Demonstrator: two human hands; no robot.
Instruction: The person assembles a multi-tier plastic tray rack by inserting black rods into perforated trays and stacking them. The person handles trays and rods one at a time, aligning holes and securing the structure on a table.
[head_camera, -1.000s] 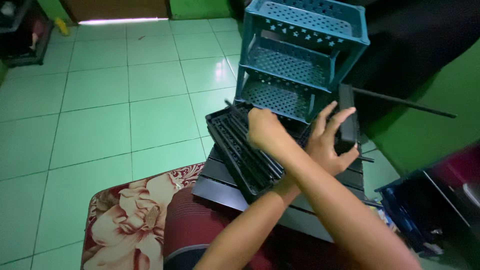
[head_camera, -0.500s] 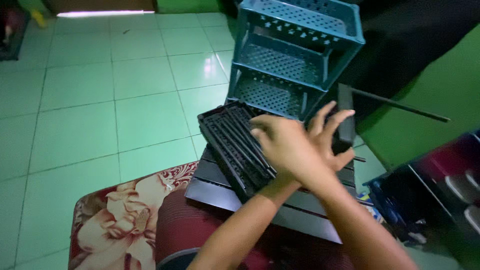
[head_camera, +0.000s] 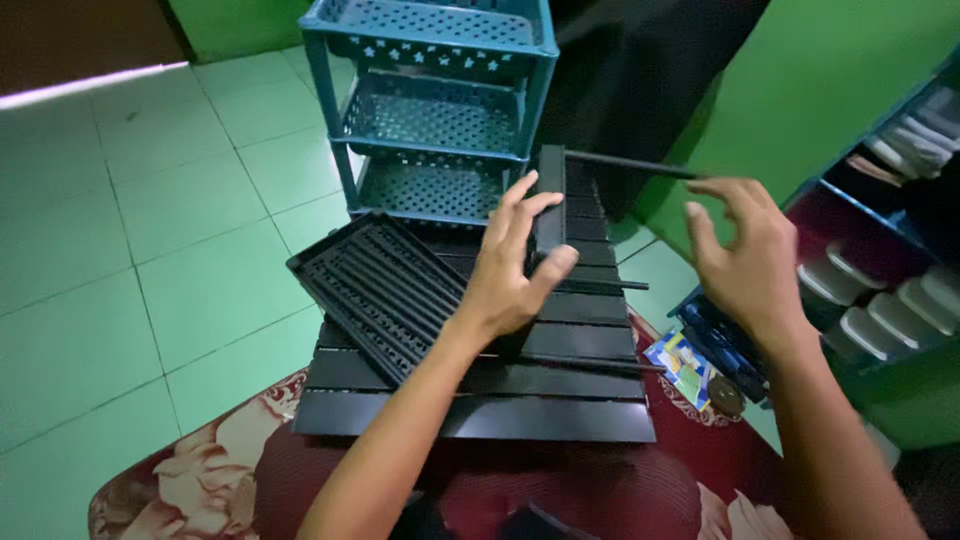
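Note:
My left hand (head_camera: 510, 270) grips a flat black upright post (head_camera: 548, 190) that stands on a black slatted shelf panel (head_camera: 560, 420) lying in front of me. From the top of the post a thin black rod (head_camera: 625, 164) sticks out to the right. My right hand (head_camera: 745, 260) hovers with fingers spread, its fingertips right at the rod's free end, holding nothing. A black ribbed tray (head_camera: 375, 285) lies tilted across the panel's left side, just left of my left wrist. More thin rods (head_camera: 600, 283) lie across the slats.
A teal perforated three-tier rack (head_camera: 440, 110) stands directly behind the panel. A red patterned rug (head_camera: 200, 480) lies under it on green floor tiles (head_camera: 150, 260). At right are a blue crate (head_camera: 715, 335), a small colourful packet (head_camera: 680, 362) and a shelf unit (head_camera: 890, 250) with folded items.
My right hand has pulled away from my left and moved right to the rod's end. My left hand has shifted onto the upright post. The view has moved closer and lower.

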